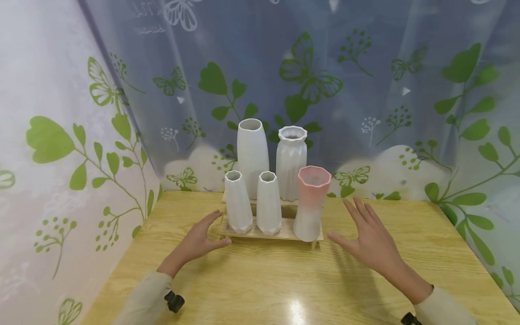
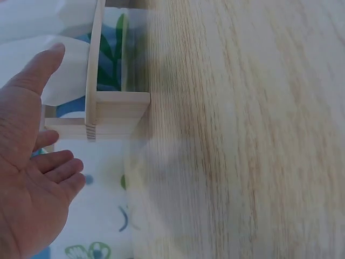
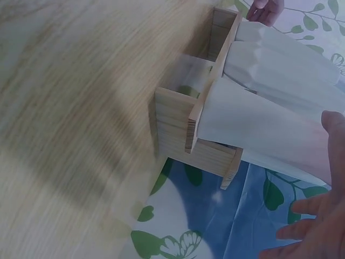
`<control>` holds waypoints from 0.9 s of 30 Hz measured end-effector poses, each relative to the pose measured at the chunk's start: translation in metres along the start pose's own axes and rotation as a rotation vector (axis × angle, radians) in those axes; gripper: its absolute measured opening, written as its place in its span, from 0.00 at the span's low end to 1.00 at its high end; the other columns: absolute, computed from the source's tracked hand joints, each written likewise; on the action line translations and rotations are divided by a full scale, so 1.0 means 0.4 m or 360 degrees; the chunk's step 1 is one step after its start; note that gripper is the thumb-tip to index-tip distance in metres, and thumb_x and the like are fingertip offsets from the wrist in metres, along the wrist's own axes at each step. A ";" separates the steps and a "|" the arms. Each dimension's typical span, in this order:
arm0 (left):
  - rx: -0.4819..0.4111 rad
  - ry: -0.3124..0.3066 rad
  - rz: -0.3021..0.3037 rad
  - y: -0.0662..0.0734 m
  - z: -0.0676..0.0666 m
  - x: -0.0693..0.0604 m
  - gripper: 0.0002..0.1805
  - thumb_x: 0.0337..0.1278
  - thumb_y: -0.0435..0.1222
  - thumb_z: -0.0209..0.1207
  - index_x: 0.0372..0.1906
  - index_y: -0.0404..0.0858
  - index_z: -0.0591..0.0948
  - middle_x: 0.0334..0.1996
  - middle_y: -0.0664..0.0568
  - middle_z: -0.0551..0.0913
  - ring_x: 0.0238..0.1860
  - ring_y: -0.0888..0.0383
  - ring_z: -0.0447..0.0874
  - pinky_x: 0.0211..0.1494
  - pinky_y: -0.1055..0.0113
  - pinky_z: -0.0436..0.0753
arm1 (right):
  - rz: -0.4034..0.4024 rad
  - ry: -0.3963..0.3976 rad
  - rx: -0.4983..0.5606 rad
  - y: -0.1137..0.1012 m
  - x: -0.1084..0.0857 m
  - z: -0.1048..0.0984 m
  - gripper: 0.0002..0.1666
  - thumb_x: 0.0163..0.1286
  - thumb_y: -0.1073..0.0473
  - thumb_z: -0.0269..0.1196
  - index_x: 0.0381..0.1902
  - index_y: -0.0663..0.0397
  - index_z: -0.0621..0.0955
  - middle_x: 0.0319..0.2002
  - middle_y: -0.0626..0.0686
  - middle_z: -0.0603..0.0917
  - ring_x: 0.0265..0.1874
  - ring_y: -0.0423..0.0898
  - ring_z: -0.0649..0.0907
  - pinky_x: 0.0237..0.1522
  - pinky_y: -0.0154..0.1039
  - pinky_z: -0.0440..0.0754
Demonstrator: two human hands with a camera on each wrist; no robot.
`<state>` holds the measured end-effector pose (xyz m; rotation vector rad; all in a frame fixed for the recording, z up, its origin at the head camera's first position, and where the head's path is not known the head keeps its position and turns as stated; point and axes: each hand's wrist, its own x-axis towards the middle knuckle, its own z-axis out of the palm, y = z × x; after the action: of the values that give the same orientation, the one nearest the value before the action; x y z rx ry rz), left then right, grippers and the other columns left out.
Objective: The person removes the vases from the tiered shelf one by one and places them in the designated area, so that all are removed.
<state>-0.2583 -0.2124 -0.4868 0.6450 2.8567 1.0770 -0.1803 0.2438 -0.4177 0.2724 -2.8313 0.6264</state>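
Observation:
A two-step wooden stand (image 1: 286, 229) on the table holds several vases. On its lower step are two small white vases, one left (image 1: 238, 203) and one middle (image 1: 268, 205), and a pink-and-white vase (image 1: 312, 203) at the right end. Behind them rise a tall smooth white vase (image 1: 253, 155) and a ruffle-rimmed white vase (image 1: 291, 164). By the stand's left end is my left hand (image 1: 198, 239), fingers spread, holding nothing; whether it touches the wood I cannot tell. My right hand (image 1: 371, 239), also spread and holding nothing, hovers right of the pink-and-white vase, apart from it.
The stand is near the back of a light wooden table (image 1: 260, 284). Behind the table hangs a blue curtain (image 1: 260, 54) printed with leaves and butterflies. A pale printed curtain (image 1: 53, 189) closes off the left side. Each wrist wears a dark strap.

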 end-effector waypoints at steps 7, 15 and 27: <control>-0.0026 -0.0060 -0.0006 -0.028 0.013 0.018 0.55 0.53 0.57 0.73 0.79 0.35 0.63 0.78 0.36 0.60 0.76 0.34 0.59 0.75 0.35 0.66 | -0.0011 0.0008 0.0034 -0.021 0.021 -0.017 0.61 0.65 0.25 0.64 0.81 0.56 0.59 0.80 0.67 0.54 0.76 0.73 0.56 0.67 0.79 0.60; -0.0076 -0.0093 -0.0036 -0.048 0.025 0.036 0.53 0.54 0.55 0.74 0.78 0.34 0.64 0.75 0.38 0.66 0.75 0.36 0.62 0.75 0.37 0.67 | -0.0062 0.0065 0.0070 -0.044 0.049 -0.029 0.62 0.63 0.26 0.66 0.81 0.56 0.59 0.79 0.66 0.57 0.73 0.71 0.63 0.65 0.77 0.66; -0.0230 -0.0132 -0.0042 -0.060 0.029 0.056 0.50 0.55 0.48 0.75 0.78 0.36 0.65 0.76 0.40 0.65 0.75 0.37 0.63 0.76 0.41 0.69 | -0.0029 0.0021 0.0126 -0.061 0.095 -0.058 0.63 0.61 0.24 0.66 0.81 0.55 0.60 0.76 0.65 0.64 0.69 0.69 0.70 0.61 0.74 0.74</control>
<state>-0.2859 -0.2128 -0.5081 0.6246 2.6796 1.2088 -0.2071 0.2271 -0.3779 0.3059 -2.7920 0.7350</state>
